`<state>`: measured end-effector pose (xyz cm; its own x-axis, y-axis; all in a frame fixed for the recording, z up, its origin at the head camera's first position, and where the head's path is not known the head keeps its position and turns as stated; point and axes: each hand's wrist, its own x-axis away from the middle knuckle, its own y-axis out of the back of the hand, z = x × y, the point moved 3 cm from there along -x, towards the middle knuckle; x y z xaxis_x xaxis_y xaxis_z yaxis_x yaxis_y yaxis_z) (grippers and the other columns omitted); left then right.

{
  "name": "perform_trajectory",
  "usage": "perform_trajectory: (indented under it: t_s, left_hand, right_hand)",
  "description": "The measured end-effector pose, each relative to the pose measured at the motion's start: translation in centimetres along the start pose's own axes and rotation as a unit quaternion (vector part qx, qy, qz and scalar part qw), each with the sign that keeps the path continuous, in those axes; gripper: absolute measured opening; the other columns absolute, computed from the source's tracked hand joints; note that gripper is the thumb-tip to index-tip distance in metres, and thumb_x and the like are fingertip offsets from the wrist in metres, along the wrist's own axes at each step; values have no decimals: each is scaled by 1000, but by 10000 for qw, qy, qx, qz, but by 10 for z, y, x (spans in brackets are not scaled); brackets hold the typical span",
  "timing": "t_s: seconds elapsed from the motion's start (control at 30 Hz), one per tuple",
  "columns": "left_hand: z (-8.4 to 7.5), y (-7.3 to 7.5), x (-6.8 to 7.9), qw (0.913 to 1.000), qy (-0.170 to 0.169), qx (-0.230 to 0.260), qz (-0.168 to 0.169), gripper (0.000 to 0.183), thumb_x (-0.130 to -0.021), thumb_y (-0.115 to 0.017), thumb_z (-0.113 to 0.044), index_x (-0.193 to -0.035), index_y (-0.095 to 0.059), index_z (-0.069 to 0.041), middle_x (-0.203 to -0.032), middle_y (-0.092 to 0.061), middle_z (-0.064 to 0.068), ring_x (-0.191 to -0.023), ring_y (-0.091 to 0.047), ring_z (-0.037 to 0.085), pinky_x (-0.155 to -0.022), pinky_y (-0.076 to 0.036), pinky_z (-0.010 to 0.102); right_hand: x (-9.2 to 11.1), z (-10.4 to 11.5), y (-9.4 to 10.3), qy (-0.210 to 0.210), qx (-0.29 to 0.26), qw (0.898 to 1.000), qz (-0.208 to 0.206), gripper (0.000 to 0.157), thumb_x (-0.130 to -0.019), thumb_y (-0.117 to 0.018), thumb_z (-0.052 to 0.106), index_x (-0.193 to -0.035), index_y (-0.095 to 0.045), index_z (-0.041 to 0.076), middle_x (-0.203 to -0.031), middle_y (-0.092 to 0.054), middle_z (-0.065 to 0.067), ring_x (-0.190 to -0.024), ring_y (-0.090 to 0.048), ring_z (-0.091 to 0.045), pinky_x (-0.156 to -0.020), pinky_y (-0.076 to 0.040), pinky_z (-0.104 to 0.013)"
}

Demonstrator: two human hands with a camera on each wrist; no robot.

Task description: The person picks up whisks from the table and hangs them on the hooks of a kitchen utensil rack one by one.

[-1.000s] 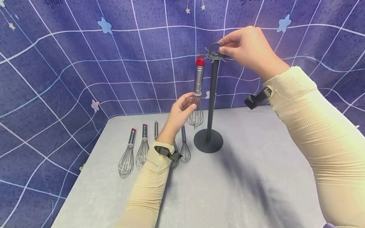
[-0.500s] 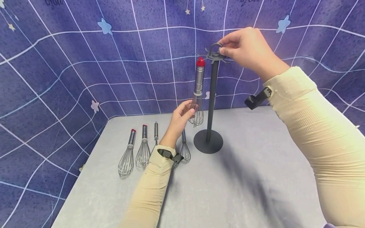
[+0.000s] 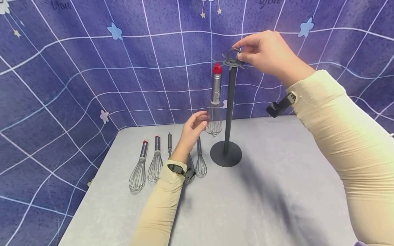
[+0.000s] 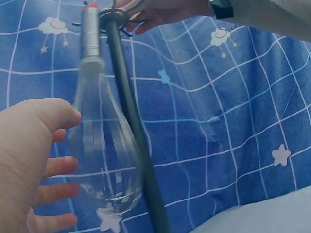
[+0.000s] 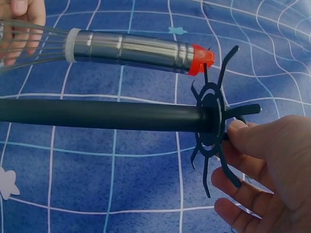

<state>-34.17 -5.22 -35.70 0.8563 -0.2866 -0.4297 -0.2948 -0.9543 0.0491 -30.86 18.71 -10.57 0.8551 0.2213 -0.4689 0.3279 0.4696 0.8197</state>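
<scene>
A whisk [image 3: 216, 89] with a steel handle and red end cap hangs upright from a hook of the dark stand [image 3: 230, 106], wires down. My left hand [image 3: 191, 132] is beside the whisk's wires, fingers loosely spread; in the left wrist view the thumb and fingertips [image 4: 68, 191] come right up to the wire loops without curling round them. At the top of the stand, my right hand [image 3: 266, 53] pinches the looped handle between thumb and forefinger. The right wrist view shows the red cap [image 5: 201, 59] at one of the curved hooks [image 5: 228, 63].
Several whisks lie on the grey table [image 3: 246, 212] left of the stand, among them a large red-capped whisk [image 3: 138, 171] and a small whisk [image 3: 200, 164]. My left forearm partly covers some. A blue patterned curtain [image 3: 147, 78] rises behind the table.
My left hand has let go of the whisk's wires and shifted down and slightly left. The whisk stays hanging on the stand. My right hand keeps its hold on the stand's top.
</scene>
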Motion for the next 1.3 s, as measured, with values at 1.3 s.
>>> perform_trajectory:
  t_s: [1.3]
  left_hand:
    - [9,234,132,9627,623,-613,-2562,37,-104,-54,-6,-137,-51,8,-101,-68,2,-90,-69,17,-80,-59,27]
  right_hand:
    - [-16,2,13,1188,200,9783,1688,52,-99,-57,-2,-146,-54,19,-139,-60,-14,-116,-65,-36,-83,-50,-38]
